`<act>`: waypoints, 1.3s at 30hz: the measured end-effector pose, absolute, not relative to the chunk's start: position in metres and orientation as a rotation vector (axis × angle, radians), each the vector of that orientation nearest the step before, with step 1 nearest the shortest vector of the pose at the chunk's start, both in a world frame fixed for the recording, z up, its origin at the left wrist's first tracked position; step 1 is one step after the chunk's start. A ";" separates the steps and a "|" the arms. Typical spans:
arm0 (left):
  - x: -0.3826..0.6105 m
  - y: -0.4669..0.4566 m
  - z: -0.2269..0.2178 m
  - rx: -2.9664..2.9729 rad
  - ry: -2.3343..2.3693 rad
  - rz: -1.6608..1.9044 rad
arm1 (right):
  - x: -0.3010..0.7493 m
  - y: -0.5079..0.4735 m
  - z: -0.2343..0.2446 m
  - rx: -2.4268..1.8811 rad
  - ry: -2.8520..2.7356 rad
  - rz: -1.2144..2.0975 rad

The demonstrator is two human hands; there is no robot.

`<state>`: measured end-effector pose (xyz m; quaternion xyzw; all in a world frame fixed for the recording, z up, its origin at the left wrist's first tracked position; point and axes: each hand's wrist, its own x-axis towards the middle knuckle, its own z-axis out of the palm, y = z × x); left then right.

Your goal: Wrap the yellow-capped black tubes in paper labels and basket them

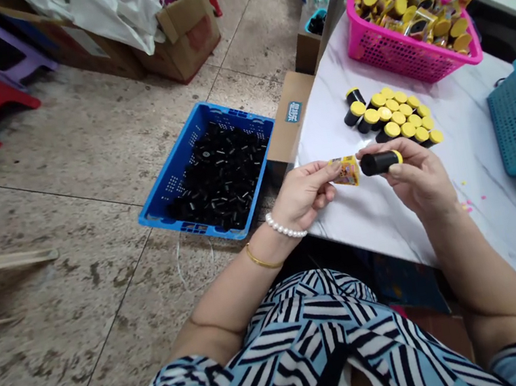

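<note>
Black with a yellow cap, the little tube [379, 162] lies on its side in our grip above the near edge of the white table [487, 192]. Its long axis runs left to right, with the bare black end toward our left hand [305, 194] and the cap away from it. Our right hand [418, 181] is closed on the tube, fingertips along its length. The left pinches a small yellow packet [347, 172] between thumb and fingers, level with the tube's black end and just beside it; we cannot tell whether they touch. Behind our hands is a cluster of capped tubes [399, 118], then a pink basket [393, 56]. A blue crate [171, 182] of black parts sits on the floor to our left.
</note>
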<state>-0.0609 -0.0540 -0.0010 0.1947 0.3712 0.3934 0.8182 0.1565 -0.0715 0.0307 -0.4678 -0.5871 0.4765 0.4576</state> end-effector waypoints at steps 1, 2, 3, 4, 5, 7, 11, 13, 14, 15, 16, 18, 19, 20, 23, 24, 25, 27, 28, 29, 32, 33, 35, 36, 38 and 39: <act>-0.058 -0.054 -0.002 0.406 0.776 0.842 | 0.155 -0.073 0.029 -1.145 -1.421 1.213; -0.056 -0.053 -0.002 0.397 0.757 0.848 | 0.154 -0.074 0.028 -1.143 -1.394 1.244; -0.054 -0.053 -0.003 0.388 0.737 0.859 | 0.153 -0.075 0.027 -1.148 -1.361 1.268; -0.052 -0.053 -0.003 0.379 0.713 0.870 | 0.153 -0.075 0.026 -1.158 -1.318 1.283; -0.051 -0.053 -0.003 0.370 0.688 0.880 | 0.152 -0.075 0.025 -1.168 -1.267 1.288; -0.050 -0.054 -0.004 0.356 0.647 0.889 | 0.152 -0.075 0.025 -1.186 -1.164 1.279; -0.046 -0.054 -0.007 0.332 0.647 0.898 | 0.152 -0.078 0.024 -1.207 -1.134 1.269; -0.043 -0.054 -0.008 0.328 0.645 0.903 | 0.152 -0.079 0.022 -1.217 -1.175 1.254; -0.042 -0.054 -0.008 0.330 0.637 0.902 | 0.151 -0.080 0.022 -1.224 -1.194 1.231; -0.041 -0.054 -0.009 0.335 0.627 0.900 | 0.151 -0.081 0.022 -1.230 -1.211 1.200; -0.039 -0.054 -0.009 0.339 0.615 0.898 | 0.150 -0.082 0.021 -1.236 -1.229 1.163; -0.038 -0.054 -0.011 0.349 0.598 0.897 | 0.148 -0.083 0.022 -1.253 -1.270 1.084; -0.037 -0.054 -0.011 0.355 0.592 0.898 | 0.146 -0.084 0.023 -1.267 -1.292 1.044; -0.037 -0.054 -0.012 0.363 0.592 0.901 | 0.144 -0.085 0.024 -1.281 -1.314 1.002; -0.036 -0.058 -0.011 0.412 0.666 0.936 | 0.141 -0.087 0.024 -1.267 -1.362 0.857; -0.037 -0.059 -0.010 0.439 0.715 0.974 | 0.142 -0.087 0.023 -1.241 -1.370 0.824; -0.037 -0.061 -0.008 0.471 0.767 1.027 | 0.142 -0.087 0.022 -1.211 -1.372 0.805; -0.038 -0.061 -0.006 0.557 0.828 1.136 | 0.145 -0.088 0.019 -1.162 -1.371 0.794; -0.039 -0.061 -0.005 0.607 0.817 1.158 | 0.147 -0.088 0.017 -1.148 -1.375 0.798; -0.040 -0.060 -0.004 0.662 0.778 1.139 | 0.148 -0.087 0.016 -1.135 -1.390 0.810; -0.041 -0.054 -0.007 0.795 0.635 0.981 | 0.150 -0.086 0.012 -1.103 -1.490 0.885; -0.041 -0.052 -0.008 0.812 0.617 0.956 | 0.151 -0.086 0.011 -1.106 -1.528 0.912; -0.039 -0.050 -0.011 0.819 0.626 0.975 | 0.152 -0.087 0.010 -1.135 -1.572 0.917; -0.037 -0.050 -0.012 0.822 0.635 0.990 | 0.153 -0.087 0.009 -1.154 -1.583 0.890; -0.034 -0.052 -0.011 0.851 0.635 0.989 | 0.156 -0.089 0.009 -1.177 -1.622 0.800; -0.033 -0.052 -0.010 0.870 0.625 0.980 | 0.158 -0.089 0.009 -1.186 -1.651 0.742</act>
